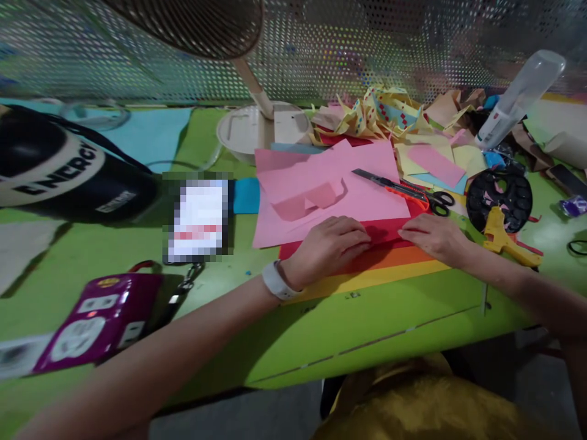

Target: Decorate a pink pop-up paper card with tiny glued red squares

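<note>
A red sheet of paper lies between my hands on top of an orange sheet and a yellow sheet. My left hand, with a pale band on its wrist, has its fingers together and bent on the red paper's left part. At the right end, my right hand pinches the red paper between thumb and fingers. Just beyond are pink sheets with a cut pink piece. A red utility knife rests on them with its blade out, beside black scissors.
On the right are a yellow glue gun, a black round tray and a clear bottle. Paper scraps pile up behind. A fan, dark bottle, blurred-out card and purple box stand leftward.
</note>
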`<action>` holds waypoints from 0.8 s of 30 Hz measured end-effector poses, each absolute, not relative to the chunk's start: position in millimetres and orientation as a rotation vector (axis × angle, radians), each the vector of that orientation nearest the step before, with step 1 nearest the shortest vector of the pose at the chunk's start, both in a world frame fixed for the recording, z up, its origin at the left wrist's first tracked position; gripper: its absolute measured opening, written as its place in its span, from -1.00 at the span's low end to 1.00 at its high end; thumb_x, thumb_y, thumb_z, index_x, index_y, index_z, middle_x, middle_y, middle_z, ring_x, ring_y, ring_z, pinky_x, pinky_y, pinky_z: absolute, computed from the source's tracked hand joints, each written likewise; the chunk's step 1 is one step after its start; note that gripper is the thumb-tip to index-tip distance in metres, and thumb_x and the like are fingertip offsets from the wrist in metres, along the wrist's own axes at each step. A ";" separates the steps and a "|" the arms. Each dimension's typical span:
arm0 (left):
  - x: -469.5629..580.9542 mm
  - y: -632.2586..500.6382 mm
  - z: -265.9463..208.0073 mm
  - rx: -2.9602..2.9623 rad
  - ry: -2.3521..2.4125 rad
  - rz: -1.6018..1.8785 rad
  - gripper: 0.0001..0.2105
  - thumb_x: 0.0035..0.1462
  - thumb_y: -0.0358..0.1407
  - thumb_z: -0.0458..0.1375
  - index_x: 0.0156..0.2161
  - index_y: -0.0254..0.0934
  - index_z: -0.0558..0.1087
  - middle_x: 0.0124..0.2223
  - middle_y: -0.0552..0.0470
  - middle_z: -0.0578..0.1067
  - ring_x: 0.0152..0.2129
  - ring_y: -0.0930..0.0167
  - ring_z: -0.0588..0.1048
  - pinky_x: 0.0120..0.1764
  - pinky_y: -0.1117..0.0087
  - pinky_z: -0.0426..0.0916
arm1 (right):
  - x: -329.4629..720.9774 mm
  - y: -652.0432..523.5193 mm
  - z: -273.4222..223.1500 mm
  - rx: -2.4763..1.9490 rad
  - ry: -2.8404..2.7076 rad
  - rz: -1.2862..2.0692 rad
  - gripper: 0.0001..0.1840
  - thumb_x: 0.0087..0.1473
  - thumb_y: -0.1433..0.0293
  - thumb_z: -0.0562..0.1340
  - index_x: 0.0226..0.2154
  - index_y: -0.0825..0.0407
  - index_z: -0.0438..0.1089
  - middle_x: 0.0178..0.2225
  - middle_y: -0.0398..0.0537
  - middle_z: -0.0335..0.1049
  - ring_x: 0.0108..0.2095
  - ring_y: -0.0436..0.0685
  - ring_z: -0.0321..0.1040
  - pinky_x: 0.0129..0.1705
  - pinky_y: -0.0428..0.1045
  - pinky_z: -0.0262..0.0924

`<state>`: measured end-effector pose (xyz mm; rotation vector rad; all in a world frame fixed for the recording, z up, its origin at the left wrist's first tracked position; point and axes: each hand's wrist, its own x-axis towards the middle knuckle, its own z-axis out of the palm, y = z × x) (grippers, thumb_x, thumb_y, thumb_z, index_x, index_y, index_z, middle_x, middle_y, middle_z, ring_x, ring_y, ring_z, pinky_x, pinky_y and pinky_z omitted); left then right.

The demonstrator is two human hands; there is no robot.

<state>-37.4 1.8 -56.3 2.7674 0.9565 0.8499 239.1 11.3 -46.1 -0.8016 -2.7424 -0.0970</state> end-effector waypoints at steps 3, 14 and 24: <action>-36.7 -1.1 -55.9 2.752 0.939 0.850 -0.74 0.34 -0.27 0.02 -0.27 -0.19 0.56 -0.25 -0.03 0.61 -0.36 0.36 0.54 -0.28 0.33 0.44 | 237.3 10.2 -45.3 -0.849 -2.753 0.012 -0.61 0.32 0.47 -0.02 -0.14 -0.01 0.51 -0.15 0.03 0.53 -0.14 0.18 0.43 -0.09 0.10 0.38; -34.5 -0.5 -53.4 2.520 0.977 0.868 -0.74 0.31 -0.18 0.05 -0.27 -0.19 0.57 -0.31 -0.04 0.59 -0.35 0.35 0.54 -0.30 0.34 0.45 | 235.3 6.3 -44.1 -0.849 -2.566 0.108 -0.72 0.29 0.41 0.10 -0.27 0.06 0.53 -0.21 0.03 0.55 -0.19 0.15 0.44 -0.20 0.03 0.36; -30.0 -6.6 -49.6 2.352 1.177 0.833 -0.77 0.27 -0.18 0.11 -0.34 -0.23 0.52 -0.36 -0.04 0.53 -0.39 0.30 0.48 -0.32 0.24 0.38 | 231.3 13.1 -47.4 -1.147 -2.404 0.437 -0.79 0.23 0.26 0.20 -0.38 -0.01 0.45 -0.23 -0.01 0.43 -0.16 0.17 0.36 -0.06 0.15 0.24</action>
